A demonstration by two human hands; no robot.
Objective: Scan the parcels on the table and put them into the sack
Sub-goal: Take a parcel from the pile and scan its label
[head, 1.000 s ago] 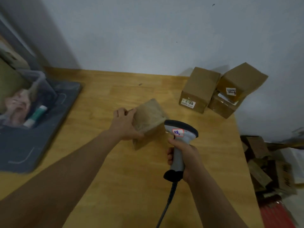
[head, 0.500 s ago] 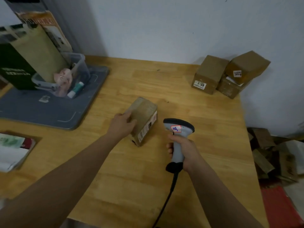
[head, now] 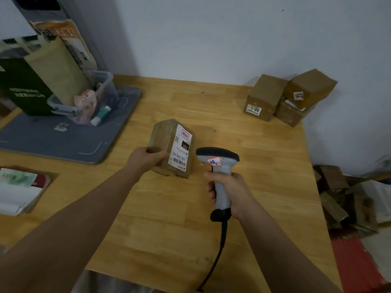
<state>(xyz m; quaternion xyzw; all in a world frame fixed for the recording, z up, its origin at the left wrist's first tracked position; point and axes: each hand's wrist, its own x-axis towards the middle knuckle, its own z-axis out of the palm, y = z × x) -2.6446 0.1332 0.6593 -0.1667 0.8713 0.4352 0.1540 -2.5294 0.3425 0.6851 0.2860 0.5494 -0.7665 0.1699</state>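
Parcels are far from all done, I think. One brown parcel is near the middle of the wooden table, tipped up so its white label faces near and right. Its low edge seems to rest on the wood. A heap of three more parcels sits at the far right corner, by the wall, well apart from both hands. I cannot pick out a sack for sure, so I cannot tell how many parcels are in it. The label looks ready for a scan, and after that this parcel and the heap have yet to go in the sack. The left hand holds the brown parcel at its near left end, fingers curled over the top edge. The right hand is wrapped tight round the handle of the gray scanner. The scanner's head is just right of the label, close but not touching, and its cord runs off the near edge.
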